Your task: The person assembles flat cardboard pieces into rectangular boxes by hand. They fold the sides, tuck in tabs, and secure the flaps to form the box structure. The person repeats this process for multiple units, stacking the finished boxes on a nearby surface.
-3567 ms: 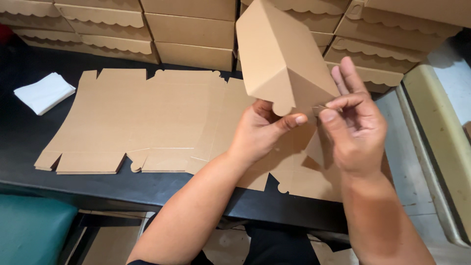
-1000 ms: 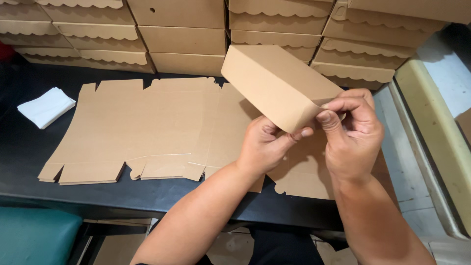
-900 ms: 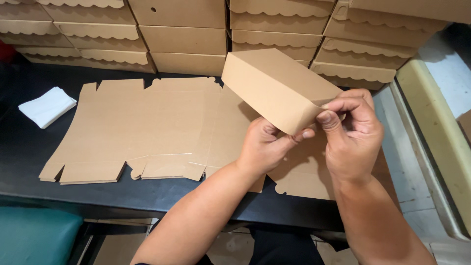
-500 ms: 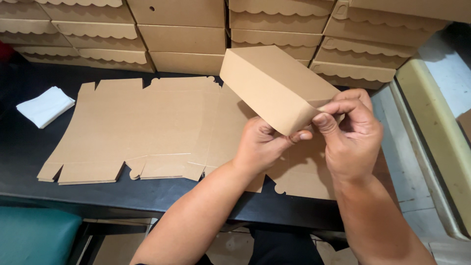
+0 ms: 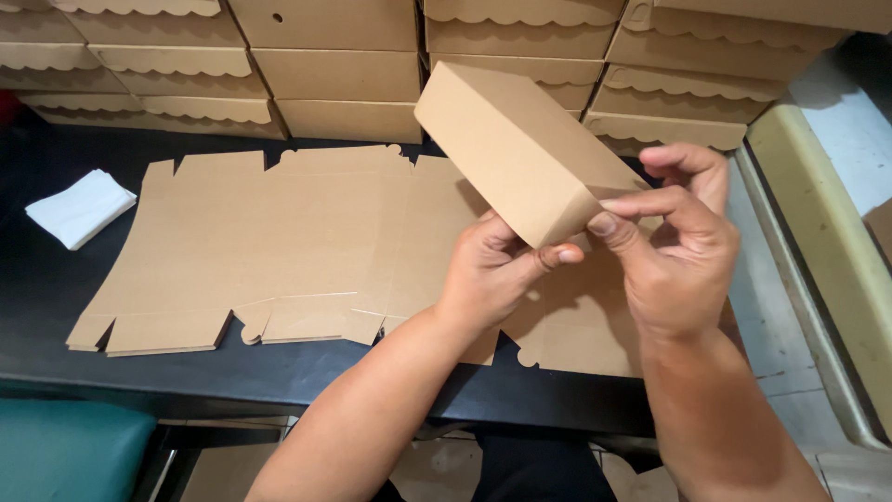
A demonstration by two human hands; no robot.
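Observation:
A brown cardboard box (image 5: 506, 149), folded into shape, is held in the air above the black table (image 5: 46, 297), tilted with its far end up and to the left. My left hand (image 5: 492, 270) grips its near lower corner from beneath, thumb along the bottom edge. My right hand (image 5: 674, 246) pinches the same near end from the right, thumb and forefinger on the corner. Beneath the hands lie flat unfolded box blanks (image 5: 279, 246) with scalloped tabs.
Stacks of folded brown boxes with scalloped lids (image 5: 334, 65) line the back of the table. A white folded cloth or paper pad (image 5: 82, 206) lies at the left. A teal seat (image 5: 65, 451) shows at bottom left, a pale yellow ledge (image 5: 818, 223) at right.
The box has been turned from standing nearly upright to lying lower and flatter. Both hands stay on its near end, and my right fingers have shifted on the corner.

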